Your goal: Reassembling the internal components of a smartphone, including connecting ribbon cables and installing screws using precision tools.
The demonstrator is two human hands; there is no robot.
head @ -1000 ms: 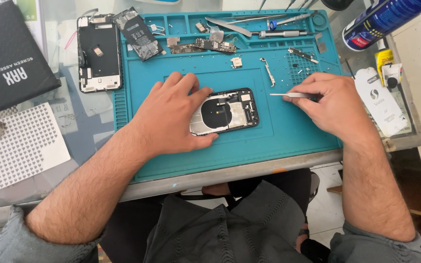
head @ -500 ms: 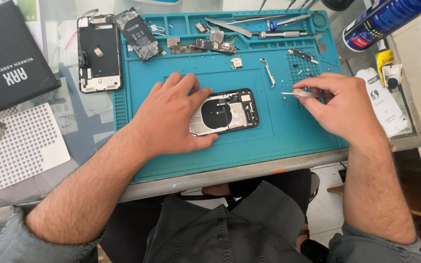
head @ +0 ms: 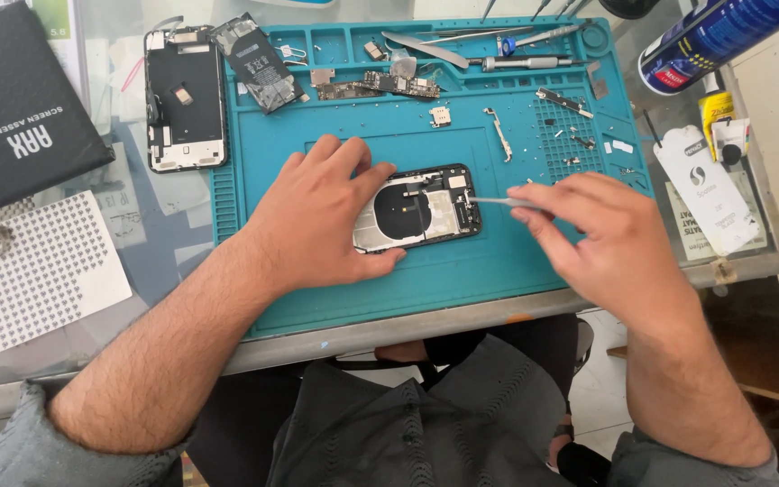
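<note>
An opened phone body (head: 426, 209) with exposed metal parts lies in the middle of a teal repair mat (head: 498, 271). My left hand (head: 322, 216) rests flat over its left end and pins it down. My right hand (head: 610, 239) pinches thin metal tweezers (head: 490, 202) whose tips touch the phone's right edge.
A detached phone screen (head: 185, 99) and a dark battery (head: 257, 61) lie at the mat's upper left. Small boards, screws, a screwdriver (head: 520, 63) and pry tools fill the mat's top trays. A black box (head: 20, 108), a dotted white sheet (head: 42, 271) and a spray can (head: 705, 41) flank the mat.
My right hand came back left and down from the mat's right side, bringing the tweezers' tips to the phone's right edge. The left hand stayed on the phone.
</note>
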